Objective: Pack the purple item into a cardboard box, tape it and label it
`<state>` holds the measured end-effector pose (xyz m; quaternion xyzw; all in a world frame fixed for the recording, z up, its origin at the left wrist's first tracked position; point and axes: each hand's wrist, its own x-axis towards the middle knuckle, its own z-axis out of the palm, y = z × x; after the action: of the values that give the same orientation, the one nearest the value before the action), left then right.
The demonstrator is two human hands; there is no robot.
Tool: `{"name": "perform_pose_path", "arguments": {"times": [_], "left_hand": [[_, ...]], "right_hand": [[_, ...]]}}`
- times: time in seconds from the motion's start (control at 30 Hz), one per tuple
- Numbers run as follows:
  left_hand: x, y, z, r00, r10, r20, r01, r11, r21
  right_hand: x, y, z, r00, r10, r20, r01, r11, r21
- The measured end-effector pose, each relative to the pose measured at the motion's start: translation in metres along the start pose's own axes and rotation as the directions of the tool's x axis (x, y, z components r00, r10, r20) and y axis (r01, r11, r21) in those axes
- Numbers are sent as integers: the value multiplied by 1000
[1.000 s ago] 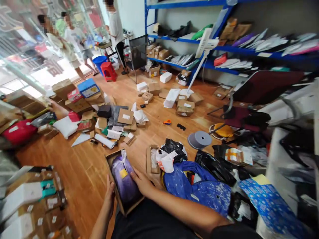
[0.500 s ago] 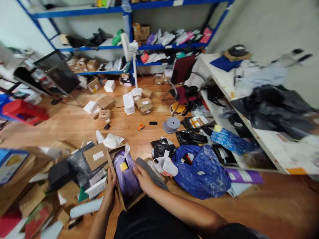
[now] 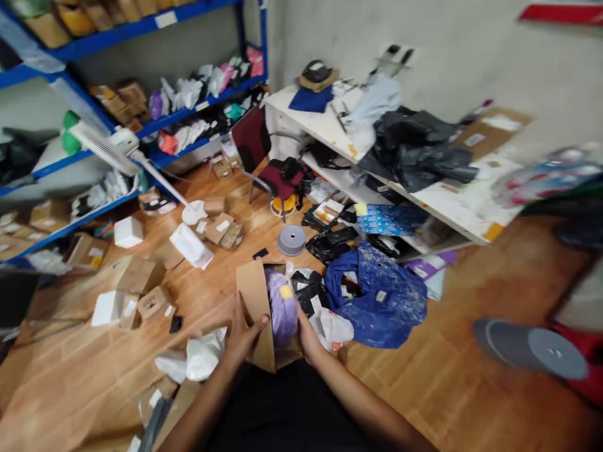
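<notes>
An open cardboard box (image 3: 255, 295) is held in front of my body, tilted. Inside it lies a purple bundle (image 3: 281, 320), wrapped in clear plastic, with a yellow label (image 3: 286, 291) on it. My left hand (image 3: 245, 336) grips the box's left side, the thumb over its edge. At the box's right side is my right hand (image 3: 308, 336), closed on that edge beside the bundle; its fingertips are partly hidden. Just beyond the right hand lie a white plastic bag (image 3: 333, 328) and a black plastic package (image 3: 308, 290).
A large blue sack (image 3: 391, 307) spreads over the floor at right. Ahead are a grey round stool (image 3: 291, 240), a dark red chair (image 3: 254, 141) and a cluttered white table (image 3: 301, 119). Small boxes (image 3: 141, 274), a tilted-looking fan (image 3: 157, 176) and blue shelving (image 3: 188, 113) stand at left.
My view has swung to the right. The box with the purple bundle has turned with my body, its left side more toward me. Both hands remain on it, the right now at its edge.
</notes>
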<state>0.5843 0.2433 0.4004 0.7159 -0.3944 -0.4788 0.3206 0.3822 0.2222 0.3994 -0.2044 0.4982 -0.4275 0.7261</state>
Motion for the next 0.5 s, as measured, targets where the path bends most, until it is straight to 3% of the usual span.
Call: {"name": "perform_pose_path", "arguments": {"times": [0.13,0.23,0.3,0.37,0.5], "left_hand": [[82,63,28,962,83,259,-106,991,76],[136,100,70,864,132,486,-238,957,163],[163,121,103,750,107,652,-328,917,227],[180,139,135,607,60,793,-423,868,259],[187,163,181,322,-55,945,-575,781,241]], "right_hand": [[23,-35,-13,965,-114,-237,138,987,87],[37,-51,-32,864,-221,-452,288,954,84],[43,-54,-43,765,-220,-605,344,934,96],[46,-49,-48,640,-175,-748,390,913,120],[41,-24,-39,408,-24,-913,474,860,189]]}}
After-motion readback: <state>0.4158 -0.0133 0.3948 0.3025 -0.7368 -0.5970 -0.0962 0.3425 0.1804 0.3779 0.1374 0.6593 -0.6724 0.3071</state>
